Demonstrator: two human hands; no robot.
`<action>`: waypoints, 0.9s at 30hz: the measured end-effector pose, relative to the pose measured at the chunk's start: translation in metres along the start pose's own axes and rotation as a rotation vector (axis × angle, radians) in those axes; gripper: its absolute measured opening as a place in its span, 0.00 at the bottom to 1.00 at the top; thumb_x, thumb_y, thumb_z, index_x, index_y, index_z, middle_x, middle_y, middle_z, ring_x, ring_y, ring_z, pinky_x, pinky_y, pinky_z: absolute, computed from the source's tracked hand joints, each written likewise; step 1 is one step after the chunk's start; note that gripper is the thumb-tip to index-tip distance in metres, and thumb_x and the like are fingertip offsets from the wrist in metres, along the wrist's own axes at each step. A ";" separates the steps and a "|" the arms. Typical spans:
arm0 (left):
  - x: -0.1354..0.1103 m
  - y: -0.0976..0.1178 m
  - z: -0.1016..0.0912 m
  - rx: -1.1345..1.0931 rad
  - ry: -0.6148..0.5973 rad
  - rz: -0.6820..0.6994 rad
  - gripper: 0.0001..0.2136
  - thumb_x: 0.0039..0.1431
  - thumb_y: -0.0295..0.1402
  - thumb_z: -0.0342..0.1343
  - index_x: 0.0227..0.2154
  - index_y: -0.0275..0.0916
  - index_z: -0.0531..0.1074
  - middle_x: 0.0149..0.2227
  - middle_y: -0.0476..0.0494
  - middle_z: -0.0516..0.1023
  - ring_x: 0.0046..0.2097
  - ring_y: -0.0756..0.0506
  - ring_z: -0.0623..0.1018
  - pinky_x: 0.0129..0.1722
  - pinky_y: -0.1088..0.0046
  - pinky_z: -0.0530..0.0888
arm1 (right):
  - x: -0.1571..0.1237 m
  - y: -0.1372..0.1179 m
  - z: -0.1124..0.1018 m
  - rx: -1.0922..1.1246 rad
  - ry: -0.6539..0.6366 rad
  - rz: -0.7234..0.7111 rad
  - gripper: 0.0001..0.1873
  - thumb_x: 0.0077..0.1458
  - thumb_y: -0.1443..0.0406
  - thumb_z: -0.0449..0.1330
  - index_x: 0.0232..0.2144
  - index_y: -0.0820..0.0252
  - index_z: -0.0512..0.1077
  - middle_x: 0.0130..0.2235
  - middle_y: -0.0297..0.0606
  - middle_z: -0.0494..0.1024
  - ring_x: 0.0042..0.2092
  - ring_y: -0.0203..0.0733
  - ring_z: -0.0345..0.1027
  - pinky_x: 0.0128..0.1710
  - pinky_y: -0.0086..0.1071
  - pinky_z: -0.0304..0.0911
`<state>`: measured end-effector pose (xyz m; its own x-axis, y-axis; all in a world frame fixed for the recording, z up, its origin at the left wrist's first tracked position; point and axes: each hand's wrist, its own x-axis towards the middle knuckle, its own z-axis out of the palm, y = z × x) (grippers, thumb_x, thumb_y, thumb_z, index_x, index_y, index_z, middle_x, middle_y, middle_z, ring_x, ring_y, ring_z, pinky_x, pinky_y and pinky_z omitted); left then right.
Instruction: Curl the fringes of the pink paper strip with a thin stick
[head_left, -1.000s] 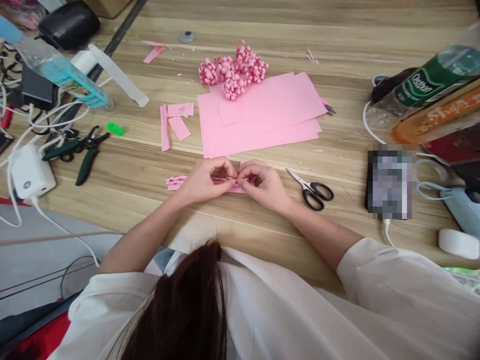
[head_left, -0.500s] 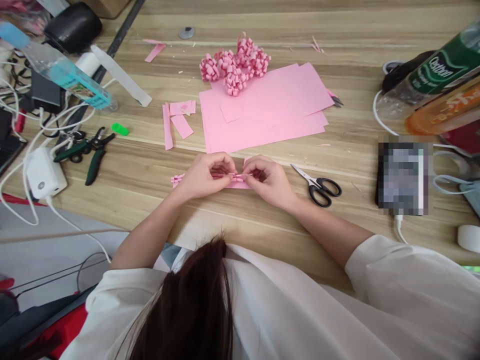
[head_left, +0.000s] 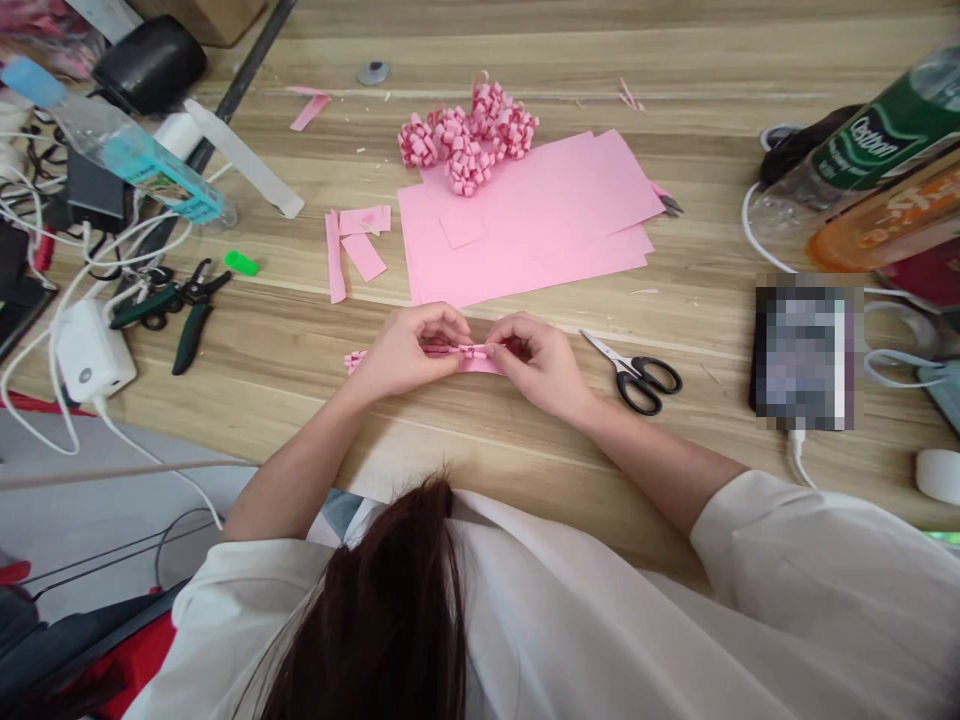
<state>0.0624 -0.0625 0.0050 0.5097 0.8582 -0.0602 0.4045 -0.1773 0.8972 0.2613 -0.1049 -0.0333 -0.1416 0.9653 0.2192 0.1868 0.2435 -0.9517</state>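
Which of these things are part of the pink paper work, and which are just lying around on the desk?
Part of the work: left hand, right hand, pink paper strip, pink paper curls, pink paper sheets, cut pink strips, probably black-handled scissors.

Just lying about: green-handled pliers, white charger, green-labelled plastic bottle.

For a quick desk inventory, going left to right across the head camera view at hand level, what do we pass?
White power adapter, green-handled pliers, left hand, right hand, black-handled scissors, blurred device.
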 end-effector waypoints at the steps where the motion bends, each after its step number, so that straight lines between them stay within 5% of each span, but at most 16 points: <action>1: 0.000 0.000 0.000 -0.016 0.007 -0.010 0.13 0.44 0.29 0.67 0.36 0.36 0.74 0.36 0.42 0.83 0.40 0.46 0.83 0.40 0.76 0.78 | 0.000 0.000 0.000 -0.001 0.006 0.002 0.04 0.53 0.66 0.58 0.28 0.59 0.72 0.30 0.35 0.74 0.31 0.36 0.64 0.31 0.31 0.59; 16: 0.001 0.001 -0.002 -0.139 0.025 -0.110 0.15 0.44 0.29 0.67 0.37 0.35 0.74 0.34 0.40 0.85 0.38 0.44 0.85 0.37 0.75 0.78 | -0.001 -0.002 0.000 0.002 0.024 0.038 0.04 0.53 0.66 0.58 0.28 0.60 0.72 0.30 0.35 0.75 0.30 0.36 0.64 0.30 0.31 0.59; 27: 0.001 -0.001 -0.006 -0.100 -0.075 -0.112 0.18 0.41 0.31 0.72 0.36 0.35 0.76 0.34 0.41 0.84 0.37 0.45 0.84 0.37 0.74 0.79 | -0.001 0.000 0.000 -0.015 -0.015 0.011 0.04 0.53 0.66 0.58 0.28 0.59 0.72 0.29 0.35 0.74 0.30 0.36 0.63 0.30 0.31 0.58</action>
<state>0.0577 -0.0586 0.0065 0.5223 0.8309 -0.1917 0.3863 -0.0301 0.9219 0.2609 -0.1055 -0.0334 -0.1544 0.9665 0.2052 0.2028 0.2343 -0.9508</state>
